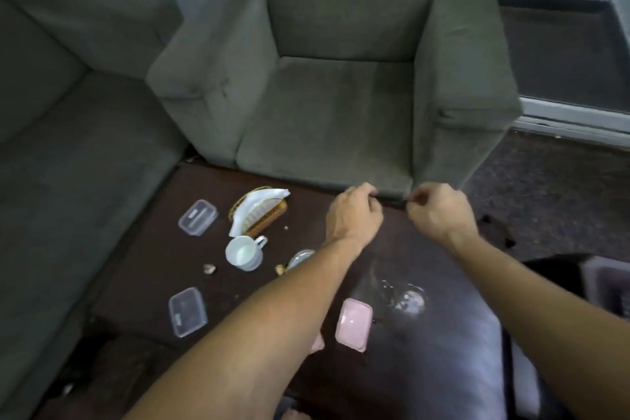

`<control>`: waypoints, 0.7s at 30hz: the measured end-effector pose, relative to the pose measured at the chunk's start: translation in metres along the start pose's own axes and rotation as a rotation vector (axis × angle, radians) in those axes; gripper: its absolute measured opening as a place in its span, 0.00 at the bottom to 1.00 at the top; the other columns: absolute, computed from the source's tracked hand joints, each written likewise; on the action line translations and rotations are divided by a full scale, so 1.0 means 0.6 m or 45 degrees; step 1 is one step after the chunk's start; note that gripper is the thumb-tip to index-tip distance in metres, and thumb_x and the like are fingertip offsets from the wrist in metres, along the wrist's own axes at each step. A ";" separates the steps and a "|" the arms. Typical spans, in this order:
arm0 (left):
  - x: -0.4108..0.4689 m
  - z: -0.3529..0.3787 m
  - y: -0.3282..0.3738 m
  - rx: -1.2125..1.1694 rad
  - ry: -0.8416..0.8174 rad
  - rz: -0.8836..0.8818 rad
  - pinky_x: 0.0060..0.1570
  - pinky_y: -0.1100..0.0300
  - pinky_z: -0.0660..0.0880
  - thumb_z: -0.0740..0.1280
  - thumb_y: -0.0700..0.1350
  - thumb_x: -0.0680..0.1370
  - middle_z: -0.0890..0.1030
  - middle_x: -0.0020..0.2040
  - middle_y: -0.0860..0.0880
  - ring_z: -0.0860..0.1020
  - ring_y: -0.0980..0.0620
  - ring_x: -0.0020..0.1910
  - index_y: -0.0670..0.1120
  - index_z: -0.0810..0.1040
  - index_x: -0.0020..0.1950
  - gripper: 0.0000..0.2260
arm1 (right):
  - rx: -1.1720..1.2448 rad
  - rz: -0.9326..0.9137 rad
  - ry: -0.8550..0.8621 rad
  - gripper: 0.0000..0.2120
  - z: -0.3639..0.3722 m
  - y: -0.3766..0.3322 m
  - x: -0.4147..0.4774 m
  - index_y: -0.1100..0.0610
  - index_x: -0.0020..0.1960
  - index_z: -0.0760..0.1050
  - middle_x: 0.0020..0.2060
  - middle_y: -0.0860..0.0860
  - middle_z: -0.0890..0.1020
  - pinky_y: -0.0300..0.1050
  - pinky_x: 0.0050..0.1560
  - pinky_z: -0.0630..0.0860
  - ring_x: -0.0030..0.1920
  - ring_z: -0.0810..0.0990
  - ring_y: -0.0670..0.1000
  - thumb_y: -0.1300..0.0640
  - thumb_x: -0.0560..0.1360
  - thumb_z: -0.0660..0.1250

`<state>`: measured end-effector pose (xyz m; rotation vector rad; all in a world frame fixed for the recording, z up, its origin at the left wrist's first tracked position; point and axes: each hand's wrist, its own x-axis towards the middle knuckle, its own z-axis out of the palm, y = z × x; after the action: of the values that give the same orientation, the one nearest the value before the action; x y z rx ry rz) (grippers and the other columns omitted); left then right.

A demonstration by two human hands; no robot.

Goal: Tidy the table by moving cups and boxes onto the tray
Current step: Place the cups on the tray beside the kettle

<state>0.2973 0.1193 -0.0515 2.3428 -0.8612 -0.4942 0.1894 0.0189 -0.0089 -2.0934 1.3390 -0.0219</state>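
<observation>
At the far edge of the worktop point(146, 269), the left hand point(354, 211) and right hand point(439, 211) have curled fingers; I cannot tell if they hold anything. The white cup point(243, 254), two clear boxes point(197, 217) and pink box point(353, 324) sit on the worktop. I see no tray, so nothing looks tidied yet.

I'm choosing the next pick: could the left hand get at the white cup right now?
Probably yes. The white cup stands upright left of the left hand, open from above; only the napkin basket sits close behind it.
</observation>
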 end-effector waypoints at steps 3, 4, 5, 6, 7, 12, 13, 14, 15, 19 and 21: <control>0.008 -0.078 -0.090 0.060 0.055 -0.096 0.59 0.54 0.73 0.63 0.44 0.78 0.83 0.59 0.45 0.79 0.43 0.61 0.50 0.81 0.61 0.14 | 0.029 -0.119 -0.100 0.11 0.089 -0.095 -0.025 0.52 0.53 0.86 0.53 0.58 0.88 0.47 0.60 0.78 0.58 0.84 0.60 0.58 0.74 0.69; 0.011 -0.101 -0.118 0.078 0.067 -0.127 0.59 0.54 0.73 0.63 0.44 0.78 0.83 0.59 0.45 0.79 0.43 0.61 0.50 0.81 0.61 0.14 | 0.020 -0.155 -0.133 0.11 0.116 -0.122 -0.033 0.51 0.53 0.86 0.53 0.57 0.88 0.47 0.60 0.78 0.58 0.85 0.59 0.57 0.74 0.69; 0.012 -0.122 -0.145 0.092 0.078 -0.163 0.59 0.53 0.74 0.63 0.44 0.78 0.83 0.59 0.46 0.79 0.43 0.61 0.50 0.81 0.62 0.14 | 0.010 -0.190 -0.164 0.11 0.143 -0.147 -0.042 0.51 0.53 0.86 0.53 0.56 0.88 0.47 0.60 0.79 0.58 0.85 0.59 0.57 0.74 0.68; 0.011 -0.141 -0.171 0.102 0.087 -0.200 0.59 0.53 0.75 0.62 0.44 0.78 0.83 0.59 0.46 0.79 0.43 0.60 0.50 0.81 0.61 0.14 | 0.002 -0.223 -0.193 0.11 0.169 -0.169 -0.051 0.51 0.54 0.86 0.52 0.55 0.88 0.47 0.59 0.79 0.58 0.85 0.58 0.57 0.74 0.68; 0.009 -0.158 -0.197 0.112 0.092 -0.232 0.58 0.53 0.76 0.62 0.45 0.78 0.84 0.58 0.47 0.79 0.43 0.60 0.51 0.81 0.61 0.14 | -0.009 -0.251 -0.222 0.11 0.194 -0.189 -0.059 0.50 0.54 0.86 0.52 0.54 0.88 0.47 0.59 0.80 0.57 0.85 0.58 0.57 0.74 0.68; -0.019 -0.199 -0.314 0.148 0.068 -0.351 0.55 0.53 0.75 0.62 0.44 0.79 0.82 0.58 0.44 0.79 0.41 0.58 0.50 0.81 0.60 0.13 | -0.144 -0.390 -0.388 0.10 0.306 -0.252 -0.092 0.52 0.52 0.83 0.51 0.53 0.86 0.47 0.53 0.79 0.55 0.83 0.59 0.56 0.72 0.69; -0.025 -0.200 -0.334 0.147 0.069 -0.381 0.56 0.53 0.74 0.61 0.43 0.79 0.81 0.58 0.44 0.79 0.41 0.58 0.50 0.81 0.60 0.13 | -0.176 -0.409 -0.421 0.11 0.325 -0.257 -0.096 0.52 0.53 0.83 0.53 0.53 0.86 0.46 0.53 0.79 0.56 0.83 0.59 0.56 0.71 0.70; -0.030 -0.199 -0.353 0.143 0.071 -0.413 0.56 0.52 0.74 0.61 0.43 0.80 0.80 0.58 0.44 0.78 0.41 0.58 0.50 0.81 0.61 0.14 | -0.203 -0.422 -0.452 0.12 0.342 -0.261 -0.099 0.52 0.55 0.83 0.54 0.53 0.85 0.46 0.54 0.79 0.57 0.83 0.58 0.57 0.71 0.71; -0.034 -0.198 -0.369 0.135 0.070 -0.442 0.57 0.52 0.74 0.61 0.43 0.80 0.79 0.58 0.44 0.78 0.41 0.59 0.51 0.80 0.63 0.14 | -0.228 -0.428 -0.474 0.15 0.357 -0.263 -0.102 0.50 0.57 0.83 0.57 0.52 0.84 0.47 0.56 0.79 0.58 0.82 0.57 0.57 0.71 0.72; -0.038 -0.192 -0.412 0.080 -0.002 -0.543 0.63 0.49 0.74 0.60 0.42 0.80 0.77 0.62 0.43 0.76 0.40 0.62 0.52 0.76 0.70 0.19 | -0.355 -0.434 -0.476 0.25 0.406 -0.266 -0.109 0.50 0.67 0.77 0.63 0.52 0.79 0.50 0.60 0.78 0.63 0.81 0.58 0.54 0.71 0.76; -0.037 -0.188 -0.425 0.047 -0.047 -0.592 0.65 0.49 0.72 0.59 0.41 0.80 0.75 0.64 0.43 0.75 0.39 0.65 0.53 0.75 0.71 0.21 | -0.398 -0.417 -0.465 0.28 0.423 -0.270 -0.110 0.50 0.69 0.74 0.64 0.52 0.78 0.51 0.60 0.78 0.63 0.80 0.58 0.52 0.71 0.77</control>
<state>0.4568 0.3367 -0.1257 2.5774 -0.3335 -0.7144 0.3755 0.2453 -0.1046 -2.4106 0.8145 0.4359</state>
